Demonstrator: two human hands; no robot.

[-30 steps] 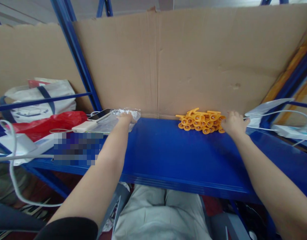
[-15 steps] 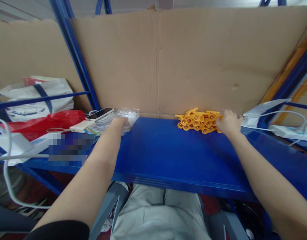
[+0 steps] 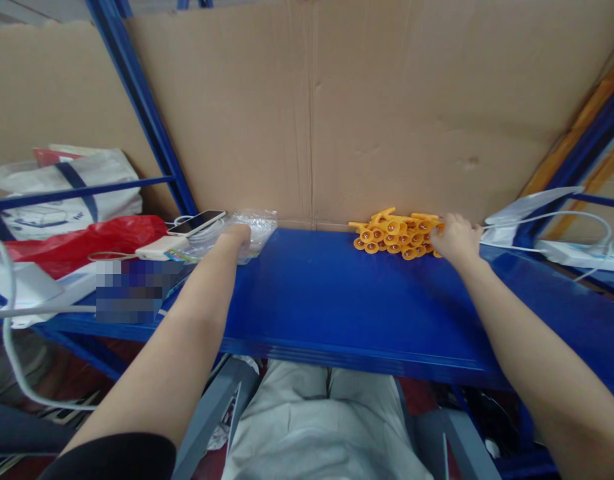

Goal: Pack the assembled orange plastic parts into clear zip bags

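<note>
On the blue shelf (image 3: 327,300), against the cardboard backing, lies a pile of orange plastic parts (image 3: 394,235). My right hand (image 3: 454,239) rests at the pile's right end with fingers curled onto the parts. Far to the left, my left hand (image 3: 238,237) is closed on a clear plastic bag (image 3: 257,227) lying on the shelf. Its fingers are folded under and mostly hidden.
A phone (image 3: 197,222) and a white power bank (image 3: 161,248) lie left of the bag. Further left are a red bag (image 3: 81,241) and a white tote (image 3: 61,193). White cables and a charger (image 3: 577,250) sit at the right. A cardboard sheet (image 3: 387,113) closes the back.
My right hand has slid left onto the end of the orange pile. My left hand has stayed on the plastic bag, drawing back slightly. The view has tilted down a little.
</note>
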